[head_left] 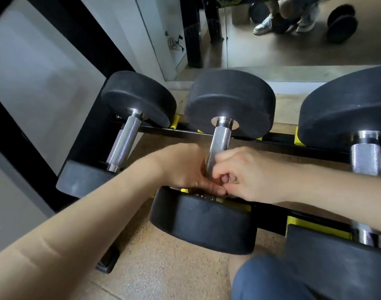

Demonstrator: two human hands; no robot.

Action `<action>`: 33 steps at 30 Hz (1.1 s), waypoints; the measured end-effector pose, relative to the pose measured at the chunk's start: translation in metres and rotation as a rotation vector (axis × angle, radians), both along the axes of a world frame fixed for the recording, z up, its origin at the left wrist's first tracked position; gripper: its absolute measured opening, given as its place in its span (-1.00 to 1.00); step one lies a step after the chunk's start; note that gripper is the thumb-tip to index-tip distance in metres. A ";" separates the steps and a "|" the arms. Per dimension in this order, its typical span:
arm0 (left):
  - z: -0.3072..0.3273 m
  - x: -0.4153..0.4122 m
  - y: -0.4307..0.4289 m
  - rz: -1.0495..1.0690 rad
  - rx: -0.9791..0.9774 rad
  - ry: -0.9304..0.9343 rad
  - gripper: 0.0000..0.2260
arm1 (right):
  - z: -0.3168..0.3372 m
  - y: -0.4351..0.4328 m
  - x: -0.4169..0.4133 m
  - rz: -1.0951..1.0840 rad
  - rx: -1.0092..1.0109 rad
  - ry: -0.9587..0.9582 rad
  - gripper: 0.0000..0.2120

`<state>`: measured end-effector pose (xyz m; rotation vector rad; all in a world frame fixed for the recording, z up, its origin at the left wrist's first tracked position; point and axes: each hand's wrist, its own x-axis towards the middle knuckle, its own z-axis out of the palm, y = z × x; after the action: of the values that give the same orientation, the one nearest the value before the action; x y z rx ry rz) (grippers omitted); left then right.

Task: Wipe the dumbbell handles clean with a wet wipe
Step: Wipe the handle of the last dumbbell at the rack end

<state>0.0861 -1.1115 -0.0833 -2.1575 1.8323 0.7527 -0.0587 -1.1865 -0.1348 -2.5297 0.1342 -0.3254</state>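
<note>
Middle handle [219, 146]: centre frame, knurled steel.
Left hand [185, 169]: fingers curled round its lower end.
Right hand [248, 176]: fingers curled on same end; thumbs touching.

soft even daylight, glints on the steel handles [220, 148], motion blur toward 9 and 4 o'clock, wide-angle bending at edges.

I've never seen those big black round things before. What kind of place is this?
Most likely a gym, or a home workout room. Black dumbbells with metal handles sit in a row on a black-and-yellow rack, and a big wall mirror behind them shows more weights.
</note>
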 end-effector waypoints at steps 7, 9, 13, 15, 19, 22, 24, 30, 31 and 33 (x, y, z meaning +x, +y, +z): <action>-0.006 0.020 0.003 0.066 -0.008 -0.015 -0.90 | 0.004 -0.005 -0.001 -0.036 0.094 0.040 -0.90; -0.013 0.020 0.007 0.062 -0.030 0.026 -0.91 | 0.006 -0.003 0.000 -0.038 0.090 0.039 -0.90; -0.011 0.020 0.010 -0.032 -0.093 0.006 -0.94 | 0.010 -0.006 -0.001 -0.066 0.125 0.068 -0.92; 0.001 0.020 0.012 0.018 -0.104 0.063 -0.99 | 0.010 -0.007 0.000 -0.074 0.108 0.084 -0.91; 0.007 0.003 0.008 0.013 -0.109 -0.024 -0.79 | 0.012 -0.008 0.006 -0.099 0.134 0.118 -0.94; 0.003 0.001 0.005 0.056 -0.090 -0.056 -0.81 | 0.012 -0.010 0.005 -0.099 0.200 0.157 -0.87; 0.003 0.006 0.012 0.113 -0.096 -0.047 -0.77 | 0.015 -0.010 0.005 -0.101 0.227 0.162 -0.86; 0.022 -0.001 0.032 0.381 -0.478 0.319 -0.82 | 0.034 0.000 0.009 -0.069 0.580 0.022 -0.59; 0.023 -0.003 0.037 0.409 -0.514 0.392 -0.84 | 0.036 0.000 0.009 -0.051 0.673 -0.029 -0.62; 0.019 -0.009 0.050 0.465 -0.513 0.542 -0.88 | 0.034 -0.004 0.007 -0.053 0.754 -0.104 -0.77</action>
<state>0.0767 -1.0612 -0.0641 -3.0145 1.9351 1.1586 -0.0514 -1.1905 -0.1003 -1.7636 0.2332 -0.3459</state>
